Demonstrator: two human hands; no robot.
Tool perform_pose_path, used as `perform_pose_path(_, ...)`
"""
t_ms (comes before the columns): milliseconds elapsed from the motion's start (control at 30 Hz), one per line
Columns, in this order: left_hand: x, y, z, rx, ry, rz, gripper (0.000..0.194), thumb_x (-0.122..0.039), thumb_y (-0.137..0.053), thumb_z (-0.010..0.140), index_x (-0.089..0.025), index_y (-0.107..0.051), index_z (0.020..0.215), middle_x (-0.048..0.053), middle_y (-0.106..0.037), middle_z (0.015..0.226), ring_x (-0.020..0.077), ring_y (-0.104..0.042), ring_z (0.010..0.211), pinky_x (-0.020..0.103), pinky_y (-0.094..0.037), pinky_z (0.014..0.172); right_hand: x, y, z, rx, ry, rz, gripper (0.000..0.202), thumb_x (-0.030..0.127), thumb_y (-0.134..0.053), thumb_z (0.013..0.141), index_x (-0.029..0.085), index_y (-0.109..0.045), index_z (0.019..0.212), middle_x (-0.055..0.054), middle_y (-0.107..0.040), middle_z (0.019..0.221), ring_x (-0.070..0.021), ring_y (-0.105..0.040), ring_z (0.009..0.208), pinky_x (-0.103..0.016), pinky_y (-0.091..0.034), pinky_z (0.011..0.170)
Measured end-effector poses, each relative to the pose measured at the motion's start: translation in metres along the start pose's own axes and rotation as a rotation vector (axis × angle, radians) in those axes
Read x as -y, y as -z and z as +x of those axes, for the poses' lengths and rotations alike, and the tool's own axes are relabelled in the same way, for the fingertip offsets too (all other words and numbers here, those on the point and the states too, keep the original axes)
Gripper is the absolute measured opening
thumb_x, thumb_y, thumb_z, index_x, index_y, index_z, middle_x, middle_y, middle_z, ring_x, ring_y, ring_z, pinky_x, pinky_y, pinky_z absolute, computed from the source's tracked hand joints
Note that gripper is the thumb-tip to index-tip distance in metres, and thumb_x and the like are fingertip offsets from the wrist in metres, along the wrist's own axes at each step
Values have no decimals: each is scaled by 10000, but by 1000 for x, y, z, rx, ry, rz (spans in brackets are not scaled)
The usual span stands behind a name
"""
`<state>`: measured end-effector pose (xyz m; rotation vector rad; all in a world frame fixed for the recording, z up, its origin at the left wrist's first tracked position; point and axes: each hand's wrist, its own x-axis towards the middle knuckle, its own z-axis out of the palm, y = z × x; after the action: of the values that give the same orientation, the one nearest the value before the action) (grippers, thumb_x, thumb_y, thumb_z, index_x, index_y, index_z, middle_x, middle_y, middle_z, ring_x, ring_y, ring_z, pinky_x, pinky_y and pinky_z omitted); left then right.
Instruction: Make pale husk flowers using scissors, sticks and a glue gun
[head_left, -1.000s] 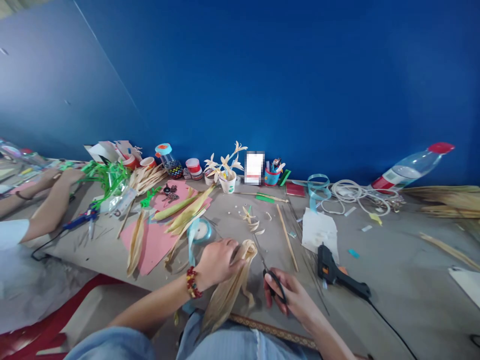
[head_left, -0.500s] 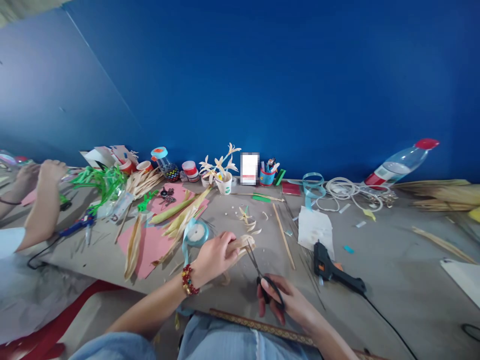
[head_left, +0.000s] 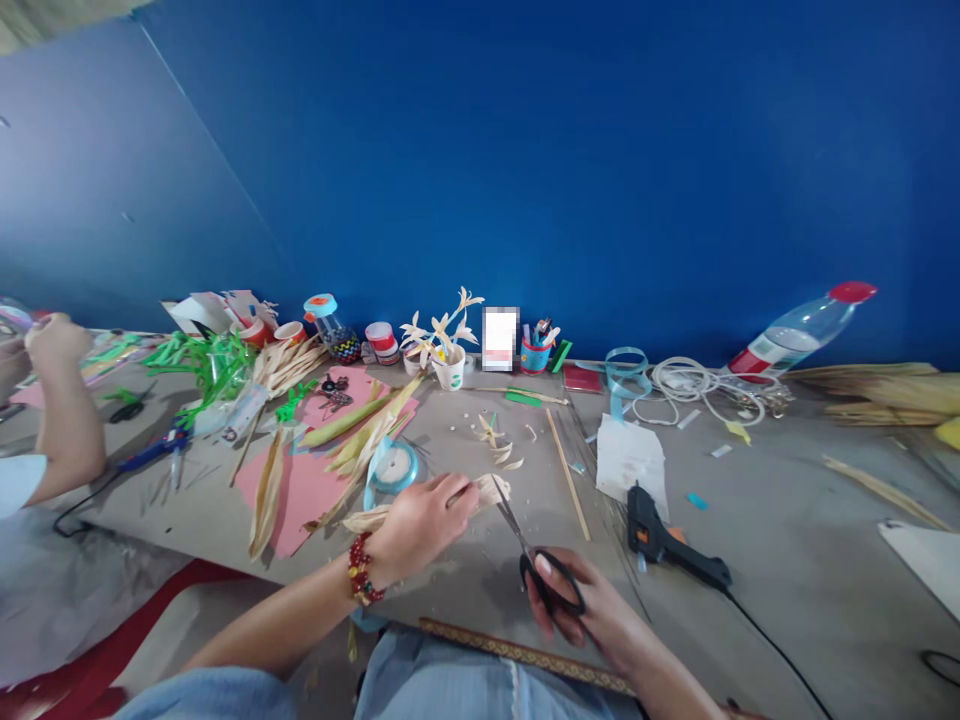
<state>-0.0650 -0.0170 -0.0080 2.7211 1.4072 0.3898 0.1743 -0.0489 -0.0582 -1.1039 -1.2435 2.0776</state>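
My left hand [head_left: 427, 525] pinches a pale dried corn husk [head_left: 491, 489], whose free end points right and whose other end trails out to the left of the hand. My right hand [head_left: 566, 595] is closed round the black handles of a pair of scissors [head_left: 551, 578]. The scissors' blades reach up to the husk's right end; whether they touch it I cannot tell. Just beyond lie small cut husk petals [head_left: 504, 453]. A roll of light blue ribbon [head_left: 394, 465] lies behind my left hand.
A black glue gun [head_left: 667, 540] with a cord lies to the right, beside a wooden stick [head_left: 568, 475] and thin wires. Husk flowers stand in a white cup [head_left: 450, 372] at the back. Pink paper [head_left: 292, 490] lies left. A co-worker's arm [head_left: 67, 410] is at far left.
My left hand has turned over the husk and shifted slightly left, and more husk shows to its left. The scissors moved a little right. The co-worker's hands moved left.
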Motion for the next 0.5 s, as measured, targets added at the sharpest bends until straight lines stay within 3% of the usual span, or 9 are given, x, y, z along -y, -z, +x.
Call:
perform_pose_path(167, 2, 11, -2, 42, -84, 148, 255, -117, -496, 903, -193, -541, 1142, 68, -645, 1025, 205, -649, 904, 304, -543, 713, 0, -3, 1, -81, 21, -130, 568, 745, -596, 742, 211, -464, 602, 77, -448, 346, -49, -265, 292, -221, -161, 349)
perform_pose_path(300, 6, 10, -4, -46, -111, 132, 245, -163, -476, 930, -195, -533, 1166, 75, -648, 1041, 201, -647, 913, 312, -550, 724, 4, -9, -1, -162, 104, -280, 575, 722, -608, 746, 229, -404, 530, 57, -435, 337, -75, -319, 334, -243, -215, 404)
perform_pose_path(500, 10, 3, -4, -205, -137, 170, 215, -192, -473, 951, -165, -561, 1145, 99, -670, 1089, 215, -643, 946, 333, -550, 731, 7, -14, -1, -178, 138, -345, 547, 672, -637, 756, 223, -421, 528, 32, -492, 364, -96, -392, 375, -239, -266, 434)
